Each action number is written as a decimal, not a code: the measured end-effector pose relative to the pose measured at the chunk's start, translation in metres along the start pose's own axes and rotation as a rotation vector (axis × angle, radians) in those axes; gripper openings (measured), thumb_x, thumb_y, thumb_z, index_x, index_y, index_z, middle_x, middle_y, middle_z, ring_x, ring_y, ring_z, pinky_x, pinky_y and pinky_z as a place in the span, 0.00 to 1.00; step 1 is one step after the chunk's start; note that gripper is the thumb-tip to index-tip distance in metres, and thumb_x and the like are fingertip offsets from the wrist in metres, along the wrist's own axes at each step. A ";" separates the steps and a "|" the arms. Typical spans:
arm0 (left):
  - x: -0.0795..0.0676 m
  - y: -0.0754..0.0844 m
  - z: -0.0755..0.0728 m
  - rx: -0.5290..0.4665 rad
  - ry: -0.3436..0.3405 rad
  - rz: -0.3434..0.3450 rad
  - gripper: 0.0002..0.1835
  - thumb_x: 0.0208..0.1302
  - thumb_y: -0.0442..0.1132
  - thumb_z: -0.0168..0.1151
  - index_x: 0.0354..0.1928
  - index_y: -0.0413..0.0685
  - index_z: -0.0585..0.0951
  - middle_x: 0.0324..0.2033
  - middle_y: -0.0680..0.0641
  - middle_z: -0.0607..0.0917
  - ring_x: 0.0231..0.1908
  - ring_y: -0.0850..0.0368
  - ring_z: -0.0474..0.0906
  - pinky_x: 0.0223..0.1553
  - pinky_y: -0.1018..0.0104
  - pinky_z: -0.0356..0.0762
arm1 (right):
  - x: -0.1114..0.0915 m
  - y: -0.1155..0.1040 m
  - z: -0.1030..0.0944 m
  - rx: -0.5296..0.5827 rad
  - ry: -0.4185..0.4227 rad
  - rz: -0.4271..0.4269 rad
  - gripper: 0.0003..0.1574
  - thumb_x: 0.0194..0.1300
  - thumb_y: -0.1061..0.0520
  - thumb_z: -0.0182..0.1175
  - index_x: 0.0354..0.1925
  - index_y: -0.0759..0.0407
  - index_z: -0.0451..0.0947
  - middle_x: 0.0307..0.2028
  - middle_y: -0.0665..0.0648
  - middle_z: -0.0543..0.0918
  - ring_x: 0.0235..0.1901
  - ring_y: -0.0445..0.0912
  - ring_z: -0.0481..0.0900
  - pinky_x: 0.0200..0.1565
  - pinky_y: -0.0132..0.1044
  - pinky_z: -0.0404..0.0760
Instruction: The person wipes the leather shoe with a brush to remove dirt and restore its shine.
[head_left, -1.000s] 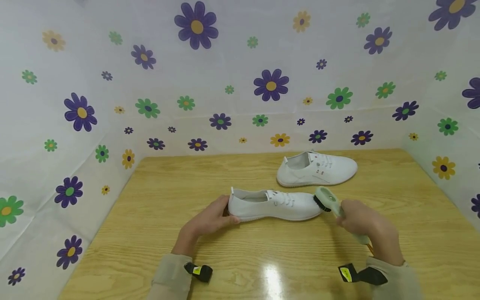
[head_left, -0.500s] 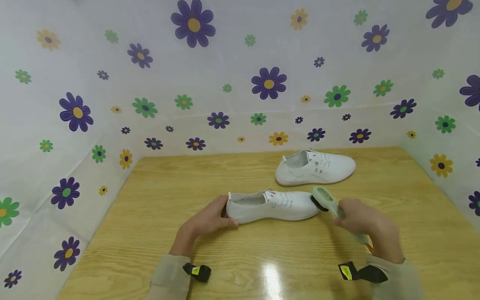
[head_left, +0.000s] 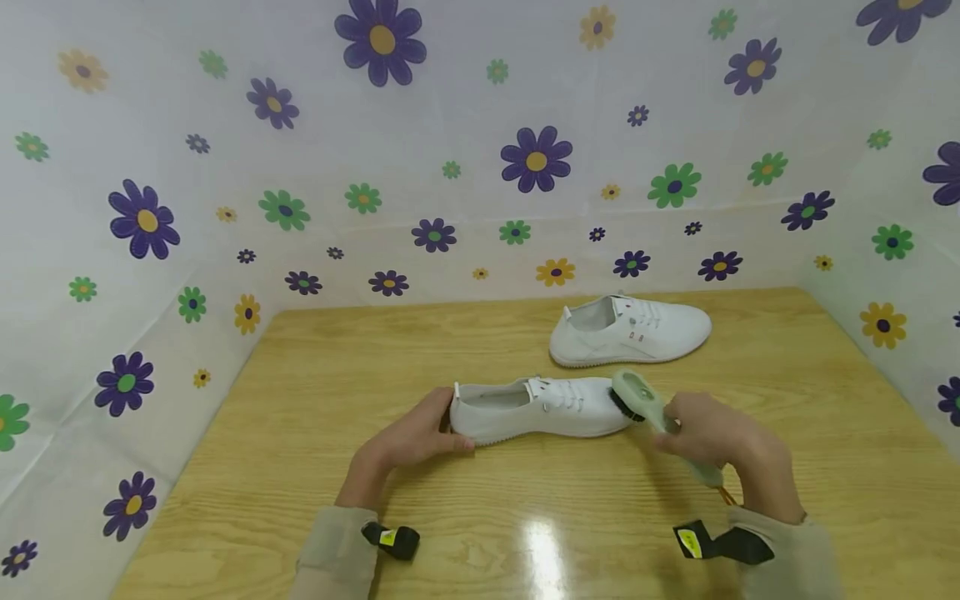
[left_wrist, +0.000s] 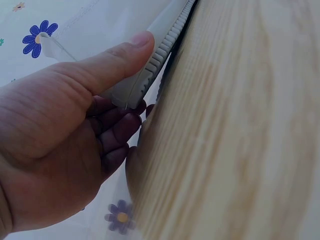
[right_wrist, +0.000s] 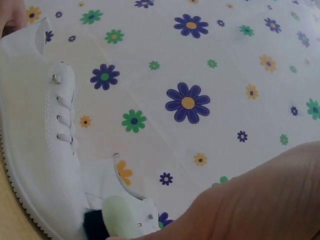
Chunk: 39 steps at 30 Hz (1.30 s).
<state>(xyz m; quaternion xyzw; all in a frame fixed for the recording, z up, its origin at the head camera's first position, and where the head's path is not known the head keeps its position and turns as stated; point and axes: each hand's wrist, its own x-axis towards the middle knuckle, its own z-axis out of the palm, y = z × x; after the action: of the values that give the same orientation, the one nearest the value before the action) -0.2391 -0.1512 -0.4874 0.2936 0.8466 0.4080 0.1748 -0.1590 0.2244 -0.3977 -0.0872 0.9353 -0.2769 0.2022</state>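
Note:
A white lace-up shoe (head_left: 573,408) lies on the wooden table, its toe pointing right. My left hand (head_left: 416,433) holds its heel, the thumb along the near side of the sole. In the left wrist view, the fingers (left_wrist: 117,132) curl beneath the heel's end. My right hand (head_left: 712,435) grips the handle of a pale green brush (head_left: 637,392), which slants up to the left. Its black bristles (right_wrist: 95,225) meet the shoe's toe in the right wrist view. An orange cord hangs from the handle's end. The right fingers are mostly hidden behind the hand.
Behind the first shoe, a second white shoe (head_left: 630,331) stands on the table (head_left: 360,350), also with its toe to the right. White sheeting (head_left: 450,108) printed with flowers encloses the table at the back and both sides.
The brush and my right hand have moved slightly left over the toe. My left hand keeps its hold on the heel. The head view has shifted a little.

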 end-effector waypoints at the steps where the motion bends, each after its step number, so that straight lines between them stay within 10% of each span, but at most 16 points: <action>1: -0.001 0.001 -0.001 0.003 0.005 -0.005 0.35 0.56 0.46 0.69 0.62 0.48 0.64 0.55 0.50 0.71 0.49 0.57 0.69 0.54 0.57 0.67 | 0.001 0.001 0.000 -0.001 0.011 0.011 0.11 0.62 0.57 0.60 0.30 0.65 0.73 0.21 0.55 0.71 0.22 0.45 0.68 0.24 0.36 0.69; 39: 0.001 0.003 0.000 -0.004 0.000 0.002 0.35 0.55 0.45 0.70 0.61 0.48 0.65 0.56 0.50 0.71 0.49 0.58 0.69 0.53 0.58 0.67 | 0.013 -0.014 0.007 0.037 0.040 -0.040 0.14 0.56 0.55 0.64 0.21 0.60 0.73 0.16 0.51 0.67 0.18 0.43 0.66 0.21 0.34 0.67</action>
<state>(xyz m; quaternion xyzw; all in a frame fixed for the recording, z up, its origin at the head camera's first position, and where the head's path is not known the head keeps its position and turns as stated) -0.2386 -0.1491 -0.4846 0.2941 0.8454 0.4101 0.1750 -0.1667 0.2062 -0.3997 -0.0966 0.9321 -0.2997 0.1793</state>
